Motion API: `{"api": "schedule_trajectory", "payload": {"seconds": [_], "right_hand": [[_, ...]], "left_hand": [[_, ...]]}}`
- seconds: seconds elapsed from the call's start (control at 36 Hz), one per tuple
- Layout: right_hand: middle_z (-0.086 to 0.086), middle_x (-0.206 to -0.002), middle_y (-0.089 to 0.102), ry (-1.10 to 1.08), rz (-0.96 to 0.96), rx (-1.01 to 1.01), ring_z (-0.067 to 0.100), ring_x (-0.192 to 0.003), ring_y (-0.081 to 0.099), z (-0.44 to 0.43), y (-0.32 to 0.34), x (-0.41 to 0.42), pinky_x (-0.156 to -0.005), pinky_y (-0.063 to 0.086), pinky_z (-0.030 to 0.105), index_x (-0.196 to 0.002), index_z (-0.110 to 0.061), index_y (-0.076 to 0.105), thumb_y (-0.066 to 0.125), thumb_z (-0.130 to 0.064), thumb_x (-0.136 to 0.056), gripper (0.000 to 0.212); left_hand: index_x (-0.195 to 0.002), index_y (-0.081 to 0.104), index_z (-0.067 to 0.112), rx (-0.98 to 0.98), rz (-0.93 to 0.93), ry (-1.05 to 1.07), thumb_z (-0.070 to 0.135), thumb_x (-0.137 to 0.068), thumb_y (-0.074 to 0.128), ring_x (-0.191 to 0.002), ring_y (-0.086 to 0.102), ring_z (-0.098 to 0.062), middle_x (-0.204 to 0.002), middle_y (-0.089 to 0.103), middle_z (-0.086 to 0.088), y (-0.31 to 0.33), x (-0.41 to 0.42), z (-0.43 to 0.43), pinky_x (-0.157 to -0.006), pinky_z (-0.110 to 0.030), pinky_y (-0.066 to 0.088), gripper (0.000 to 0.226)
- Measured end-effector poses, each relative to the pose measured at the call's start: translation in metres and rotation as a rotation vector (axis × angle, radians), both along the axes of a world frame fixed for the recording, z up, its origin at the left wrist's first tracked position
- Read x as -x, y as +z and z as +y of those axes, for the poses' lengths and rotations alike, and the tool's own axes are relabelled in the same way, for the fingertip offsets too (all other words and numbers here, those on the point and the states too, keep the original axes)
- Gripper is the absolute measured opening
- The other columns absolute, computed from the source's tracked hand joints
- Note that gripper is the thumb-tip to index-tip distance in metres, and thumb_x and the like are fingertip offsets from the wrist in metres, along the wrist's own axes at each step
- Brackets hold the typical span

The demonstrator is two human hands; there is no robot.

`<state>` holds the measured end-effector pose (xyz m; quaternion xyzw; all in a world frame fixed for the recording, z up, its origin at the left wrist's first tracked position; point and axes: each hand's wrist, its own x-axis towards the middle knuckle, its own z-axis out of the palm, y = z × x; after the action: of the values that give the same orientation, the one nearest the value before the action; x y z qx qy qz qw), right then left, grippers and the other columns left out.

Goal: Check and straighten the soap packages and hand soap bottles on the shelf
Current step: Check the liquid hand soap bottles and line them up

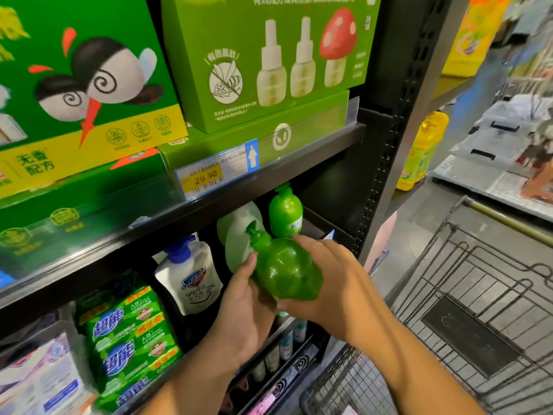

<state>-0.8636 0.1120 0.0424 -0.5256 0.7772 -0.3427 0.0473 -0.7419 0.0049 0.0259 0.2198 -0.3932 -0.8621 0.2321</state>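
A: While both hands are busy, how many hand soap bottles are you counting?

B: Four; two green, one pale, one white; the standing green bottle (285, 214) is sitting upright at the right end of the row, under the dark shelf board (314, 151); the held green bottle (284, 268) is hanging tilted just in front of that row, its pump pointing up and left.

A: And the grip?

B: The left hand (242, 307) is cupping its left side, thumb pressing on it; the right hand (329, 283) is curling round its right side and base; both are clamping it.

A: The rest?

B: The white bottle (191, 274) is wearing a blue pump; the soap packages (128, 333) are showing three blue logos stacked.

A: Anything hiding?

B: The pale bottle (239, 235) is half disappearing behind the held one; the lowest package is slipping behind the left forearm; the small bottles (287, 342) below are blurring beyond counting.
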Motion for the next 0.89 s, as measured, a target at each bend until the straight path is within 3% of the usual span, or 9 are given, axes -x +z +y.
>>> {"api": "schedule_trajectory", "payload": {"seconds": [0.11, 0.19, 0.31, 0.39, 0.5, 0.58, 0.67, 0.75, 0.89], "right_hand": [[-0.017, -0.131, 0.051, 0.031, -0.319, 0.001, -0.002, -0.119, 0.053, 0.004, -0.006, 0.031, -0.104, 0.044, 0.022, -0.147, -0.041, 0.039, 0.095, -0.053, -0.049, 0.114], [-0.006, -0.125, 0.061, 0.02, -0.429, 0.074, 0.012, -0.11, 0.065, 0.007, -0.018, 0.054, -0.097, 0.054, 0.042, -0.134, -0.043, 0.054, 0.097, -0.048, -0.049, 0.096], [-0.004, -0.122, 0.065, -0.104, -0.451, 0.16, 0.02, -0.112, 0.065, 0.007, -0.029, 0.079, -0.096, 0.053, 0.049, -0.13, -0.047, 0.056, 0.092, -0.064, -0.047, 0.092], [-0.009, -0.119, 0.063, -0.184, -0.373, 0.186, 0.017, -0.111, 0.062, 0.002, -0.033, 0.098, -0.095, 0.053, 0.046, -0.128, -0.05, 0.054, 0.088, -0.068, -0.046, 0.091], [-0.011, -0.121, 0.062, -0.206, -0.295, 0.189, 0.013, -0.114, 0.06, -0.006, -0.035, 0.111, -0.094, 0.052, 0.044, -0.135, -0.043, 0.051, 0.086, -0.064, -0.052, 0.092], [-0.014, -0.133, 0.057, -0.204, -0.267, 0.173, 0.011, -0.123, 0.055, -0.014, -0.041, 0.119, -0.102, 0.048, 0.042, -0.145, -0.039, 0.043, 0.088, -0.062, -0.054, 0.104], [-0.016, -0.14, 0.047, -0.186, -0.242, 0.159, 0.011, -0.132, 0.045, -0.021, -0.045, 0.124, -0.109, 0.038, 0.029, -0.151, -0.034, 0.037, 0.093, -0.047, -0.06, 0.108], [-0.013, -0.141, 0.043, -0.17, -0.183, 0.125, 0.007, -0.133, 0.038, -0.026, -0.052, 0.129, -0.095, 0.025, 0.006, -0.155, -0.031, 0.031, 0.091, -0.042, -0.065, 0.108], [-0.016, -0.141, 0.041, -0.173, -0.18, 0.182, 0.006, -0.135, 0.036, -0.035, -0.066, 0.136, -0.091, 0.022, 0.0, -0.155, -0.029, 0.03, 0.091, -0.033, -0.07, 0.105]], "left_hand": [[-0.137, 0.048, 0.01, 0.217, -0.012, -0.068, 0.047, -0.092, 0.042, -0.117, 0.063, -0.026, -0.125, 0.067, -0.012, 0.006, 0.009, -0.01, -0.095, -0.039, 0.051, 0.059], [-0.137, 0.048, 0.015, 0.381, -0.07, -0.149, 0.048, -0.088, 0.042, -0.122, 0.06, -0.022, -0.132, 0.064, -0.006, 0.014, 0.023, -0.019, -0.1, -0.038, 0.05, 0.06], [-0.118, 0.065, 0.037, 0.534, -0.202, -0.044, 0.058, -0.084, 0.055, -0.128, 0.055, -0.015, -0.133, 0.062, 0.006, 0.012, 0.062, -0.033, -0.111, -0.047, 0.04, 0.041], [-0.109, 0.06, 0.034, 0.669, -0.317, 0.12, 0.039, -0.089, 0.059, -0.121, 0.057, -0.015, -0.122, 0.063, 0.007, -0.002, 0.101, -0.047, -0.111, -0.041, 0.04, 0.021], [-0.128, 0.045, 0.026, 0.944, -0.629, 0.32, 0.025, -0.087, 0.06, -0.114, 0.055, -0.027, -0.125, 0.056, -0.005, -0.018, 0.143, -0.061, -0.101, -0.039, 0.041, 0.044], [-0.129, 0.045, 0.016, 0.96, -0.649, 0.473, 0.023, -0.077, 0.063, -0.117, 0.053, -0.034, -0.127, 0.055, -0.014, -0.039, 0.171, -0.075, -0.103, -0.046, 0.041, 0.056], [-0.1, 0.049, 0.021, 0.825, -0.623, 0.55, 0.018, -0.081, 0.066, -0.093, 0.055, -0.026, -0.102, 0.059, -0.009, -0.039, 0.186, -0.075, -0.083, -0.036, 0.046, 0.026], [-0.08, 0.043, 0.021, 0.87, -0.605, 0.662, 0.005, -0.09, 0.054, -0.069, 0.05, -0.024, -0.072, 0.05, -0.006, -0.044, 0.192, -0.075, -0.059, -0.03, 0.048, 0.022], [-0.137, 0.043, -0.004, 1.079, -0.745, 0.406, 0.007, -0.098, 0.055, -0.121, 0.052, -0.037, -0.111, 0.057, -0.002, -0.056, 0.187, -0.08, -0.083, -0.01, 0.044, 0.041]]}}
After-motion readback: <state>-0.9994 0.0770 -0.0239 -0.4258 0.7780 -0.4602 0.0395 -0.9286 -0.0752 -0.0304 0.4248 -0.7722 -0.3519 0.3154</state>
